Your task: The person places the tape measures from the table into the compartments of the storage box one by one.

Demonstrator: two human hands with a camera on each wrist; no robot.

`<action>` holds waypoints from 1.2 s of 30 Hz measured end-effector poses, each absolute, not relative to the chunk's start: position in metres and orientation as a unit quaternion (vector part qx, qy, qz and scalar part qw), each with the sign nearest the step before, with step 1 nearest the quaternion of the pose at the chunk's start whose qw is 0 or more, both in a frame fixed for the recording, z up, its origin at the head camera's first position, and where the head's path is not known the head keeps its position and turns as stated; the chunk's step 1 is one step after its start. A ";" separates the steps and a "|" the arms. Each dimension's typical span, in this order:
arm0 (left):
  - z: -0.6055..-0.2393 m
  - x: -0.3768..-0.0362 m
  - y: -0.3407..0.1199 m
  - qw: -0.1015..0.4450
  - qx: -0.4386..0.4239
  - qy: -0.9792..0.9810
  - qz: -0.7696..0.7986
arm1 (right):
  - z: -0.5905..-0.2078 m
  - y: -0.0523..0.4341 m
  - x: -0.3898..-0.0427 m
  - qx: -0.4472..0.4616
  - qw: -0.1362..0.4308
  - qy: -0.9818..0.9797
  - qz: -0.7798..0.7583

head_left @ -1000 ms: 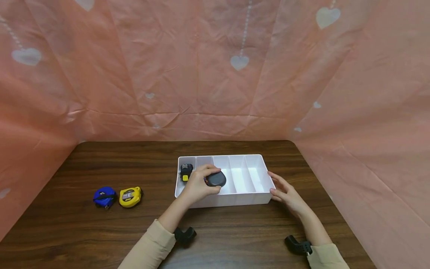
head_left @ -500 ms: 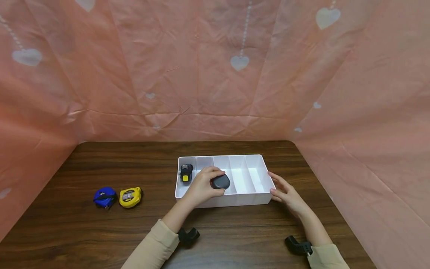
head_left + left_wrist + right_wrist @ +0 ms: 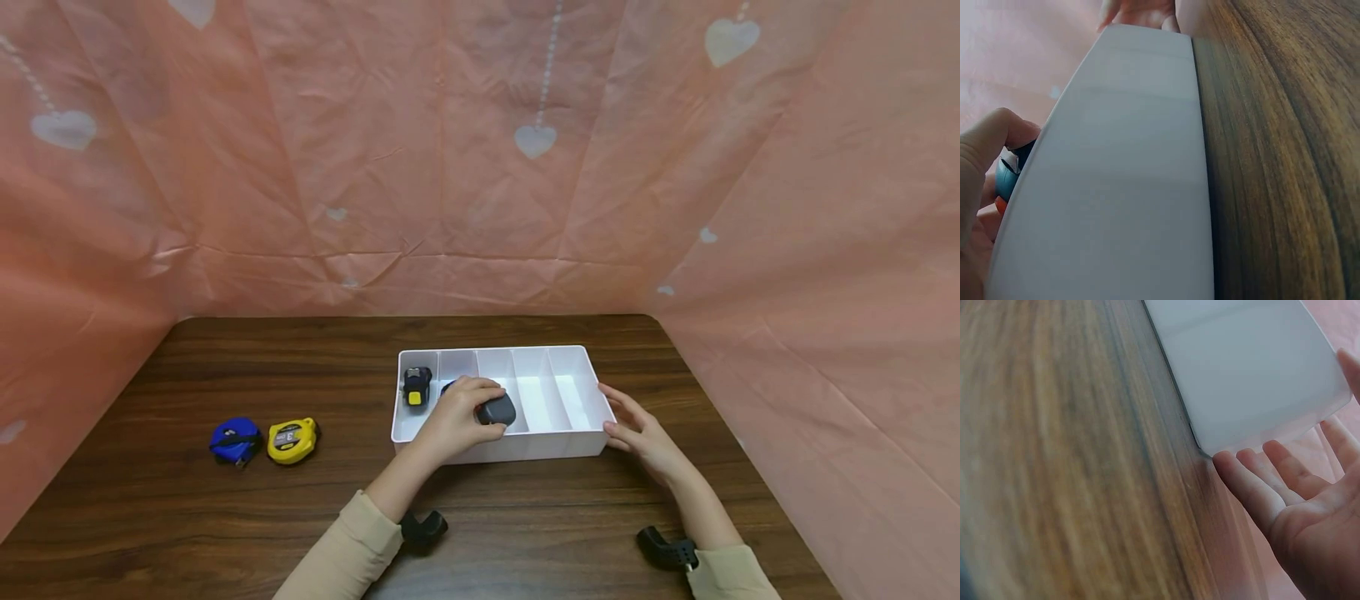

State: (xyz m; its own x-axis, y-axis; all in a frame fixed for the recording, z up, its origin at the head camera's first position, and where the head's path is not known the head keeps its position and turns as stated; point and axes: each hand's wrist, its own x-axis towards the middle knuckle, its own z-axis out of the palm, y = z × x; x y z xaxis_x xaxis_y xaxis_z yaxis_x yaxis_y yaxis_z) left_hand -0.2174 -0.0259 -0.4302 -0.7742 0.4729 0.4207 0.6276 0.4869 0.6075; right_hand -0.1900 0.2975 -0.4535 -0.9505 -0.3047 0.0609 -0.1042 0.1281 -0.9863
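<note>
In the head view, my left hand [image 3: 457, 418] pinches a dark grey rounded tape measure [image 3: 497, 409] from above, down at the third compartment of a white divided box [image 3: 525, 447]. My fingers cover part of it. A sliver of a blue item [image 3: 447, 387] shows behind that hand, in the second compartment. The leftmost compartment holds a black tape measure [image 3: 416, 387] with a yellow button. At the box's right end, my right hand [image 3: 647, 440] touches the wall with spread fingertips; the right wrist view shows these fingers [image 3: 1244, 481] extended against the end face.
Left of the box on the wooden table [image 3: 315, 533] lie a blue tape measure [image 3: 235, 441] and a yellow tape measure [image 3: 292, 440], side by side. A pink curtain [image 3: 420, 167] with pale hearts hangs behind the table and along both sides.
My left hand has moved slightly right and lower with the dark tape measure, and the blue item behind it has come into sight. My right hand stays at the box's end.
</note>
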 end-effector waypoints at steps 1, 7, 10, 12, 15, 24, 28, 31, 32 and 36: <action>-0.430 -0.217 -0.026 0.100 -0.323 -0.858 -0.387 | -0.453 0.297 -0.190 -0.136 0.077 0.747 -0.646; -0.429 -0.216 -0.025 0.109 -0.339 -0.863 -0.359 | -0.454 0.298 -0.191 -0.126 0.078 0.750 -0.644; -0.429 -0.216 -0.025 0.111 -0.345 -0.866 -0.343 | -0.454 0.298 -0.191 -0.124 0.079 0.752 -0.642; -0.428 -0.216 -0.025 0.112 -0.348 -0.868 -0.336 | -0.454 0.298 -0.191 -0.124 0.080 0.753 -0.641; -0.428 -0.216 -0.025 0.115 -0.354 -0.870 -0.322 | -0.453 0.298 -0.192 -0.123 0.078 0.755 -0.640; -0.431 -0.215 -0.021 0.110 -0.385 -0.893 -0.205 | -0.456 0.299 -0.193 -0.126 0.079 0.754 -0.640; -0.433 -0.214 -0.021 0.118 -0.391 -0.897 -0.168 | -0.458 0.300 -0.193 -0.122 0.081 0.755 -0.639; -0.433 -0.213 -0.021 0.118 -0.393 -0.897 -0.164 | -0.458 0.300 -0.193 -0.124 0.081 0.754 -0.640; -0.433 -0.212 -0.021 0.117 -0.393 -0.897 -0.165 | -0.457 0.300 -0.193 -0.123 0.081 0.754 -0.640; -0.432 -0.212 -0.021 0.115 -0.391 -0.896 -0.174 | -0.457 0.299 -0.192 -0.118 0.080 0.757 -0.638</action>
